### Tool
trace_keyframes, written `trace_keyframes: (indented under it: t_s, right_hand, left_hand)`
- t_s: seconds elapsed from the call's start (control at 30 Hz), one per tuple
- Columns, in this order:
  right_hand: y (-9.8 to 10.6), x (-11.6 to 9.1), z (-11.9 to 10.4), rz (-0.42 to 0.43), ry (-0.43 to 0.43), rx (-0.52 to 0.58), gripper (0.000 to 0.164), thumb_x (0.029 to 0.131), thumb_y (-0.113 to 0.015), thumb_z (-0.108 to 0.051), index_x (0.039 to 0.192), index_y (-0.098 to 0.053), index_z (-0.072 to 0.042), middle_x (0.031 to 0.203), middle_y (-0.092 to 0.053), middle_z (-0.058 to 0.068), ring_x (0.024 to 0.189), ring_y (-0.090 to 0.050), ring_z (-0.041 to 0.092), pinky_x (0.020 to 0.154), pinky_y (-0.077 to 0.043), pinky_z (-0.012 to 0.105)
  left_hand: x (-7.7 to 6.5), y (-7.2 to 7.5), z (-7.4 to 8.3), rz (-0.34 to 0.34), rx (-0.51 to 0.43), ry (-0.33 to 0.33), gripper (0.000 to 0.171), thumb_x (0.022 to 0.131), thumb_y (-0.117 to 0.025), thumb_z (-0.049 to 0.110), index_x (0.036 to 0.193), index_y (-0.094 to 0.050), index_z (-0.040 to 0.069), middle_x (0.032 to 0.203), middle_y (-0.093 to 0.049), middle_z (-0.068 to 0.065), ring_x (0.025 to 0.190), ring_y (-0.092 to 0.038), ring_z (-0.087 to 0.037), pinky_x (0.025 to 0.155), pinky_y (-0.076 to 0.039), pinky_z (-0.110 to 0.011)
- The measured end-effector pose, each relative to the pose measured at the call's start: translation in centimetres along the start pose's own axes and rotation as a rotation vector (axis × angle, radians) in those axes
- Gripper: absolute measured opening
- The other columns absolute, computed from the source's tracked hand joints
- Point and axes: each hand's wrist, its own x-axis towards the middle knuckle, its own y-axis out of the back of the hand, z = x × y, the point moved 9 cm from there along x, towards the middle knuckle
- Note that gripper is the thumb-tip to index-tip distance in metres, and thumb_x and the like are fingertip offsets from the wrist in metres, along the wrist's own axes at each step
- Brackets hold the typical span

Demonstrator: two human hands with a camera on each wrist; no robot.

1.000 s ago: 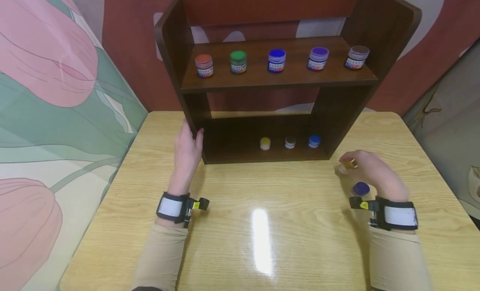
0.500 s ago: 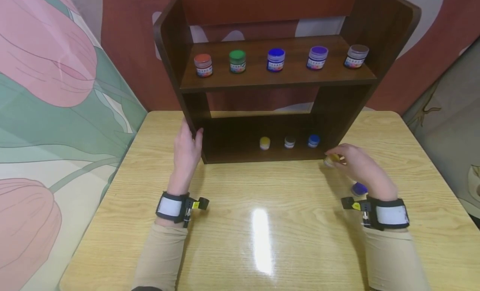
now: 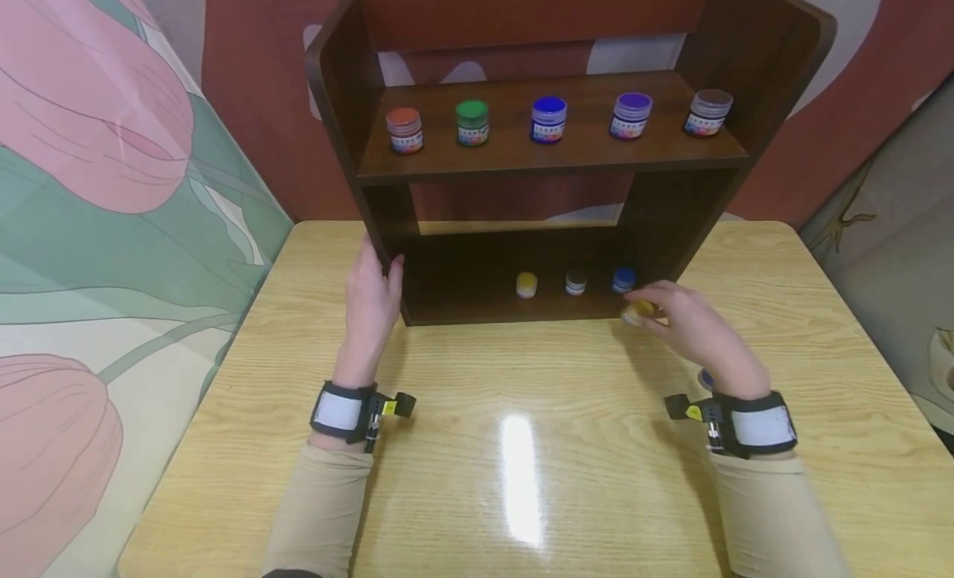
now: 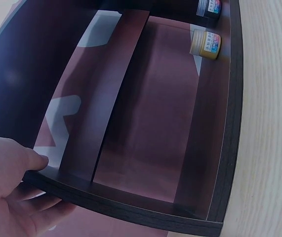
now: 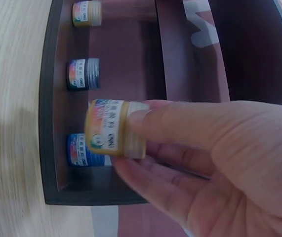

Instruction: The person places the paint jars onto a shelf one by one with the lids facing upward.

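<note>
My left hand (image 3: 373, 295) grips the left side panel of a dark brown wooden shelf (image 3: 514, 139); in the left wrist view the thumb lies on one side of the panel's edge, the fingers on the other. Between thumb and fingers, my right hand (image 3: 696, 334) holds a small ochre paint jar (image 5: 108, 127) by its lid end. That jar is at the lower board's front right, in front of a blue paint jar (image 3: 624, 280). Further left on the same board stand a dark paint jar (image 3: 575, 283) and a yellow paint jar (image 3: 526, 286).
Along the upper board stand a red jar (image 3: 405, 131), a green jar (image 3: 473, 122), a blue jar (image 3: 549, 120), a purple jar (image 3: 630, 116) and a brown jar (image 3: 709, 113). On the wooden table (image 3: 462, 445), another jar (image 3: 705, 379) is partly hidden behind the right wrist.
My right hand has carried the ochre jar leftward and slightly up, from the table right of the shelf to the lower board's front edge. The left hand has stayed on the side panel.
</note>
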Motion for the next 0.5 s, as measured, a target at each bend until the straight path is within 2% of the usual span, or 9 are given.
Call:
trace_keyframes:
  t_s: [0.2, 0.33, 0.5]
  right_hand:
    - [0.1, 0.4, -0.6, 0.083, 0.020, 0.065, 0.036, 0.090, -0.070, -0.004, 0.125, -0.064, 0.003, 0.120, -0.065, 0.027, 0.093, -0.070, 0.037, 0.082, -0.058, 0.053]
    - [-0.1, 0.6, -0.6, 0.096, 0.002, 0.108, 0.034, 0.090, -0.070, -0.003, 0.123, -0.064, 0.004, 0.120, -0.066, 0.026, 0.093, -0.071, 0.037, 0.081, -0.059, 0.053]
    - [-0.5, 1.1, -1.2, 0.102, 0.010, 0.111, 0.031, 0.090, -0.070, -0.004, 0.120, -0.065, 0.004, 0.117, -0.067, 0.025, 0.096, -0.071, 0.038, 0.083, -0.059, 0.052]
  left_hand:
    - [0.0, 0.1, 0.0, 0.013, 0.005, -0.010, 0.039, 0.100, -0.059, 0.014, 0.134, -0.048, -0.002, 0.122, -0.064, -0.027, 0.116, -0.063, -0.043, 0.098, -0.054, -0.053]
    - [0.0, 0.1, 0.1, 0.017, 0.007, -0.019, 0.040, 0.100, -0.059, 0.015, 0.134, -0.048, -0.002, 0.121, -0.064, -0.027, 0.116, -0.063, -0.043, 0.099, -0.053, -0.053]
    - [-0.1, 0.3, 0.2, 0.016, -0.004, -0.018, 0.040, 0.100, -0.058, 0.015, 0.135, -0.047, -0.002, 0.123, -0.064, -0.027, 0.117, -0.063, -0.043, 0.100, -0.053, -0.053]
